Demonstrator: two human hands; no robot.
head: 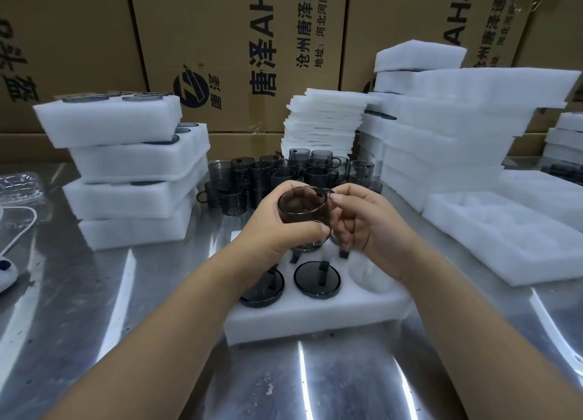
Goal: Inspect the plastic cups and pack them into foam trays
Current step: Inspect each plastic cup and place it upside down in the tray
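A smoky transparent plastic cup [301, 206] is held up over the middle of the table. My left hand [277, 230] grips its body, thumb across the front. My right hand [359, 221] pinches its small handle at the rim. Below them lies a white foam tray [318, 315] with round pockets. Two dark cups [317, 279] sit in its front pockets, and more are partly hidden under my hands. One pocket at the tray's right holds nothing. A cluster of loose dark cups [284, 173] stands behind on the steel table.
Filled foam trays [126, 173] are stacked at the left. Tall stacks of foam trays [448, 129] and thin foam sheets [321, 120] rise at the back right, with an unfilled tray [504, 236] beside them. Cardboard boxes [236, 41] form the back wall. A white cable [19, 230] lies far left.
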